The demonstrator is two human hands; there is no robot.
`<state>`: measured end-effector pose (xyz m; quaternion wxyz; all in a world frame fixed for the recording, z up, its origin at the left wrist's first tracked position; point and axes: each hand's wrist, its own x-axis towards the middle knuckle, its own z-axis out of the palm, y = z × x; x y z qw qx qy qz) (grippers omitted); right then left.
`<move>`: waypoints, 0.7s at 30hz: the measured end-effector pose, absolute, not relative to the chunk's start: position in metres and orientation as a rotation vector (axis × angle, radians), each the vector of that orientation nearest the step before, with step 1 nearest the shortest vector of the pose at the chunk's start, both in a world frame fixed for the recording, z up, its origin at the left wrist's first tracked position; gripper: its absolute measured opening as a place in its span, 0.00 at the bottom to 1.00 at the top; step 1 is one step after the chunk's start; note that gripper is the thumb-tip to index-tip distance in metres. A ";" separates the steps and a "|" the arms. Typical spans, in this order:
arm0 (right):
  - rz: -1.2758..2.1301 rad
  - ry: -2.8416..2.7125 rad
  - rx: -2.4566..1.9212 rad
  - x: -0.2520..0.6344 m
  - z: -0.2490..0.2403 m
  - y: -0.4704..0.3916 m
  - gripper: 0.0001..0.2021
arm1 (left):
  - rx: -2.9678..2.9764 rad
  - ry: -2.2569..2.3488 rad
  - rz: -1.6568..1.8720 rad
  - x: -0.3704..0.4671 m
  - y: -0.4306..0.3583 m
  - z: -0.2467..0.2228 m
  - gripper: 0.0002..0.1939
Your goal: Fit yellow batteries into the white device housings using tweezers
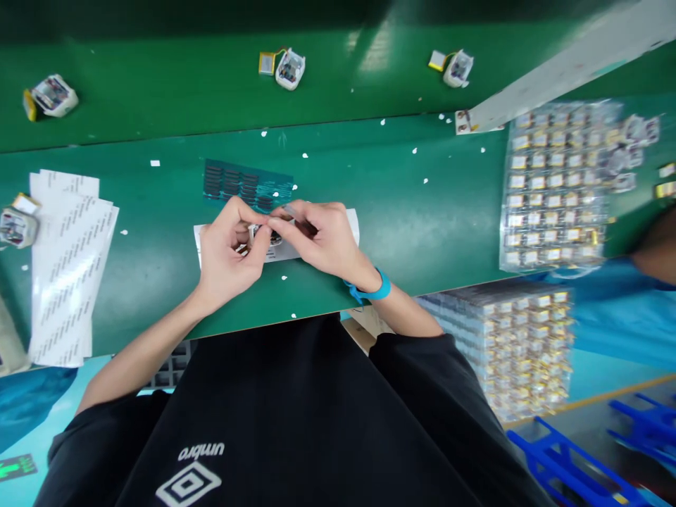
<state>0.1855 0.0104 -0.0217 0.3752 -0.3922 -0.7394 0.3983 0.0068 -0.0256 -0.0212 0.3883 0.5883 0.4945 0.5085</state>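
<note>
Here, left hand [229, 250] gripping white device [275, 240], right hand [328, 238] pinched narrow — black "umbro" shirt [296, 415]

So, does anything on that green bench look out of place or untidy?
Yes, mildly: small white bits lie scattered across the green bench, like stray scraps, and the printed white sheets at the left overlap unevenly, edges out of line. I see no spill.

A smooth, glossy finish is shown by the worktop [443, 239]. At its left, shiny paper-like sheets [71, 274] are seen; at its right, a clear plastic tray [505, 246]; over its middle, a plastic casing [275, 238].
</note>
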 end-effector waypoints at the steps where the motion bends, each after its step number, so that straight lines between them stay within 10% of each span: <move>1: 1.169 -1.788 -1.002 0.184 -0.021 0.011 0.18 | 1.513 1.259 1.269 0.006 -0.025 -0.019 0.08; 10: 1.584 -1.511 -0.925 0.182 -0.018 0.018 0.26 | 1.623 1.411 1.029 -0.012 -0.026 0.008 0.06; 21: 1.218 -1.855 -1.223 0.195 -0.010 0.030 0.34 | 1.526 1.541 1.003 -0.027 -0.023 -0.046 0.06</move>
